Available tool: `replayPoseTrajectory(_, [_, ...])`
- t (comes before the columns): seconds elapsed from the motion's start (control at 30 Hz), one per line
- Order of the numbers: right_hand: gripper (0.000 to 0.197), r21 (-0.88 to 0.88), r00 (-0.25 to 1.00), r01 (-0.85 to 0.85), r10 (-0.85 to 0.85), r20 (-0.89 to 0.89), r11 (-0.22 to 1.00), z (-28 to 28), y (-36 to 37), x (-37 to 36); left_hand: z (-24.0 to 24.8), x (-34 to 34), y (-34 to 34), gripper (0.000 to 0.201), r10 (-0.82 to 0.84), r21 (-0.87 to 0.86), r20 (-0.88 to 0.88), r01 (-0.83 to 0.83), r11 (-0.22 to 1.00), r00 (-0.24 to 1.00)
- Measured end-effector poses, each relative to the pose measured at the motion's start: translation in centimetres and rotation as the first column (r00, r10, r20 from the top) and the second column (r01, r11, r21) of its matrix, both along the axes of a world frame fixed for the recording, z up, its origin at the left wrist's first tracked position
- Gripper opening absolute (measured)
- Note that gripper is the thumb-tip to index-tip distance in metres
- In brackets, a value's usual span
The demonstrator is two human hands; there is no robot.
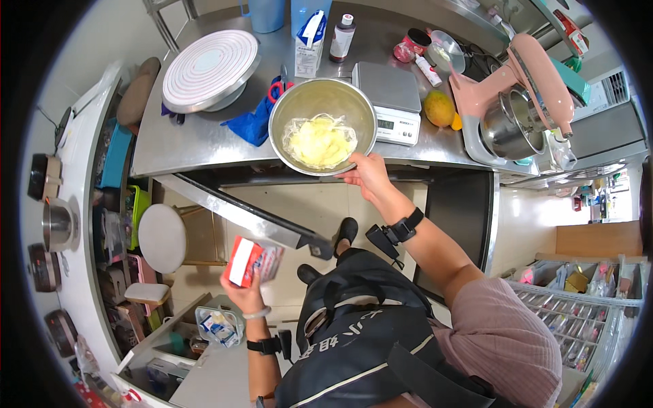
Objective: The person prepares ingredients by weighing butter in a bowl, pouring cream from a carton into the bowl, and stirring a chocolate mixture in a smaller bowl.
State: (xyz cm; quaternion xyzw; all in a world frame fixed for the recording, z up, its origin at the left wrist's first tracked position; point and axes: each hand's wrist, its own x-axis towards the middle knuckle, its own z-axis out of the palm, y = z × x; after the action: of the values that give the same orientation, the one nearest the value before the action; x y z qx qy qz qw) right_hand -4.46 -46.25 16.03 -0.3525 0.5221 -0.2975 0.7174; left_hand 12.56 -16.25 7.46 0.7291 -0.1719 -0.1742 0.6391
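Worktop of brushed stainless steel [197, 146] spans the upper half of the frame; below its front edge, a long steel-edged open door [252, 221] slants across centre left. Round silver metal bowl [299, 102] sits at upper centre, overlapping the worktop's front edge; whether it rests there or is lifted, I cannot tell. The right hand [369, 175] pinches its lower-right rim, thumb over the edge and fingers beneath. Inside, a soft pale-yellow mass on clear film [316, 143] lies up and left of those fingers. Lower left, apart from the bowl and beyond the slanting door, the left hand [243, 291] is closed around a red-and-white box-shaped carton [257, 262], its white panel running nearly upright in the frame; the bowl lies up and right of it
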Motion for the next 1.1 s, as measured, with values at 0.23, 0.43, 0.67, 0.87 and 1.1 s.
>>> replayPoseTrajectory(0.23, [0.035,0.093,0.995,0.051,-0.058,0.079,0.994,-1.2,-5.7,0.3,3.7,6.4,-14.2,0.055,0.126,-0.173,0.122,-0.104,0.979,0.984])
replayPoseTrajectory(0.43, [0.058,0.174,0.958,-0.285,0.279,0.063,0.942,-3.5,-6.1,-11.4,1.8,11.0,-24.2,0.05,0.406,-0.172,0.271,-0.371,0.913,0.873])
replayPoseTrajectory(0.67, [0.065,-0.358,0.095,0.187,-0.38,-0.92,0.915,-12.6,7.8,-50.2,3.3,12.1,-28.5,0.046,0.323,-0.253,0.296,-0.252,0.934,0.899])
replayPoseTrajectory(0.87, [0.058,-0.087,0.211,0.38,-0.178,-0.961,0.921,-17.8,17.7,-59.9,4.7,13.2,-26.3,0.058,0.096,0.039,-0.026,-0.095,0.995,0.995])
replayPoseTrajectory(1.1, [0.052,0.15,-0.037,0.158,0.157,-0.987,0.976,-19.0,19.5,-55.5,4.1,14.6,-25.5,0.063,-0.069,0.003,0.123,0.069,0.998,0.99])
